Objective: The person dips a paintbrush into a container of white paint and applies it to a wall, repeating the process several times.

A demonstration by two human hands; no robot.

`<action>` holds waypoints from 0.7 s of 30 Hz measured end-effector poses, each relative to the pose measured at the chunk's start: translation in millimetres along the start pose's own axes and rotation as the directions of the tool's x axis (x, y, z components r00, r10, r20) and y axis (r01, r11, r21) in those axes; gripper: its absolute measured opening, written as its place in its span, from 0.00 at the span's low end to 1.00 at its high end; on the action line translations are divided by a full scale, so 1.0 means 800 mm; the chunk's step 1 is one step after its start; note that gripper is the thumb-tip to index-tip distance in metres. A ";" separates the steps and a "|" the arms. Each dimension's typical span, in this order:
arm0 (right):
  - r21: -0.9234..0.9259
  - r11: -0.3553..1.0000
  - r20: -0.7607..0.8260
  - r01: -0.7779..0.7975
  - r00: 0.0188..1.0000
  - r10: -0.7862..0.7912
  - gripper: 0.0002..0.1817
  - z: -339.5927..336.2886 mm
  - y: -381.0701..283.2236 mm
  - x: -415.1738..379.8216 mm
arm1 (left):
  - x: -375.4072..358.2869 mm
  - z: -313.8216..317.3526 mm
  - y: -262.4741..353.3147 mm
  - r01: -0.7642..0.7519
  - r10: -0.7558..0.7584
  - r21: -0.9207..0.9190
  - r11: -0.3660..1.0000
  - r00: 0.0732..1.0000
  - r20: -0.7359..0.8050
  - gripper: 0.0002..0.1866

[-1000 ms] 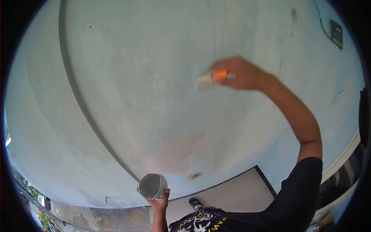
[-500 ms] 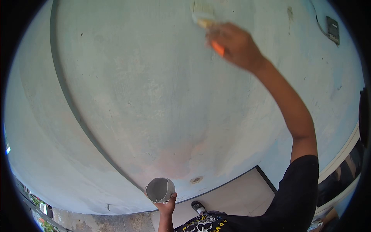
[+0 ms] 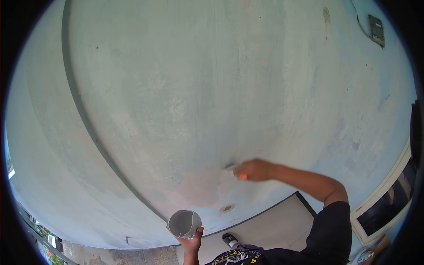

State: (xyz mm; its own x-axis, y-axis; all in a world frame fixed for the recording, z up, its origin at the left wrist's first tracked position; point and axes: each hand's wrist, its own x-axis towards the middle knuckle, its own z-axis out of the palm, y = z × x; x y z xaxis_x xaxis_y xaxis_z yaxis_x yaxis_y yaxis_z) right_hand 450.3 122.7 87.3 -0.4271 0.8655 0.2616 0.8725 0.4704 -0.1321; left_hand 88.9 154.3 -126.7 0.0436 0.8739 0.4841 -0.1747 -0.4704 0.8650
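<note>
My right hand is closed round a paintbrush with an orange handle. The bristles are at the pale blue-green wall, in its lower middle, just above a pinkish patch; motion blurs the tip a little. Down at the front, my left hand grips a round, grey-white paint container from below and the right side. Its open top faces me and the inside looks grey. What is at the bottom of it I cannot make out.
A ridge runs down the wall on the left. At upper right is a dark electrical box with a cable. A framed window stands at lower right. My shoe is on the tiled floor.
My right hand has swept the brush down the wall, from the top to the lower middle. The left hand still holds the container in nearly the same place.
</note>
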 end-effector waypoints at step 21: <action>-0.722 0.670 -0.528 -0.175 0.765 -0.368 0.12 -0.326 -0.051 0.072 | 0.006 0.009 0.005 -0.002 0.001 -0.065 0.998 1.000 -0.012 0.48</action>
State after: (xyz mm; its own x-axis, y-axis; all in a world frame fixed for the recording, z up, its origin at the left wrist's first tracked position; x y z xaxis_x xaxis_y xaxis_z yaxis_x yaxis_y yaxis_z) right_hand 451.5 108.6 356.9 -0.5228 0.3985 0.7536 0.8306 0.0392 0.5555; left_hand 95.4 156.2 -120.2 0.0317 0.8750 0.4831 -0.2385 -0.4628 0.8538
